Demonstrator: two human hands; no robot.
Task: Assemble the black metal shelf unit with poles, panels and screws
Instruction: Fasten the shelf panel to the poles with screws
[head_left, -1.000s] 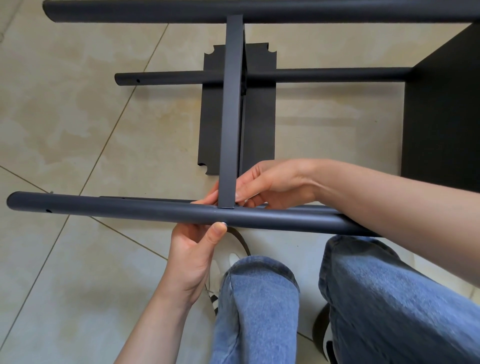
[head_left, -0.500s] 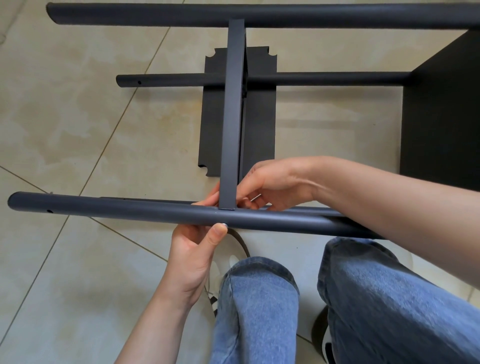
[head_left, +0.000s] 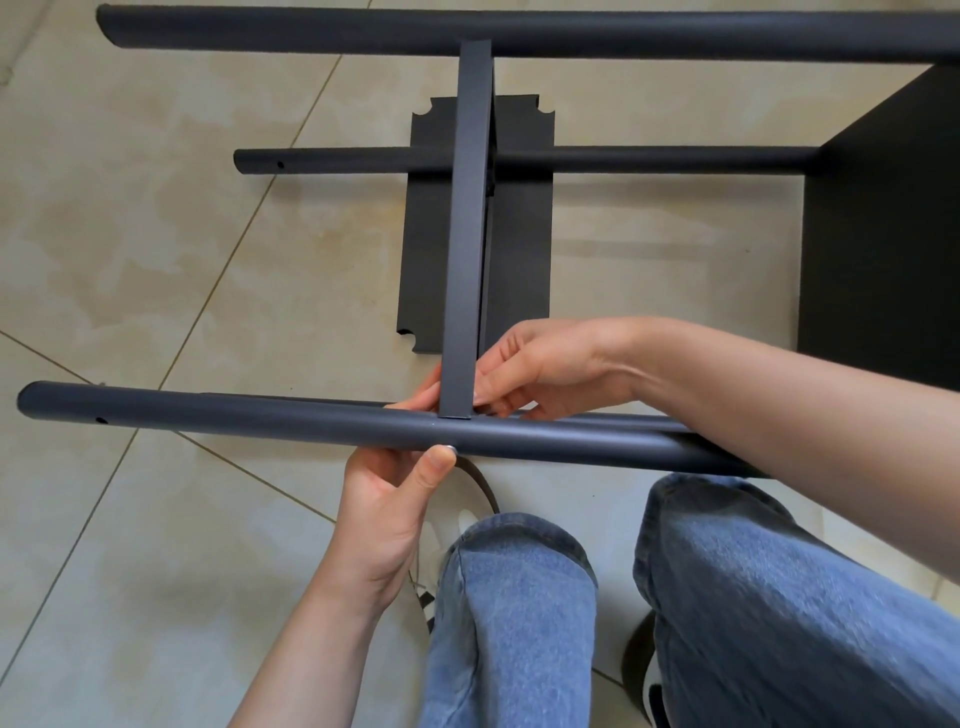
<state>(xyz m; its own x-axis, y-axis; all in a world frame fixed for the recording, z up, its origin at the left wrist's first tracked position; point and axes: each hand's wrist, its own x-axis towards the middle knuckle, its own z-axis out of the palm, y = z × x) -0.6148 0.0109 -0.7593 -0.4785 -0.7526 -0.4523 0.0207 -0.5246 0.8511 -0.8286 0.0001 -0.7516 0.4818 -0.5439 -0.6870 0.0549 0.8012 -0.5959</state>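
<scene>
We count three black poles in plain sight: the near pole (head_left: 311, 421) across our knees, the far pole (head_left: 519, 28) at the top, and the lower pole (head_left: 649, 158) down between them. A strip of a fourth pole (head_left: 613, 422) shows just behind the near one. We see two holes in pole ends, one hole (head_left: 100, 420) in the near pole and one (head_left: 280, 165) in the lower pole. There are two panels: one middle panel (head_left: 470, 223) seen edge-on, bridging the near and far poles, and one end panel (head_left: 893, 234) at the right. We have two hands here, a left hand (head_left: 387, 512) and a right hand (head_left: 545, 364), and one small silvery screw head (head_left: 451, 447) at the left thumb. Two denim-clad knees (head_left: 519, 597) complete our tally.
</scene>
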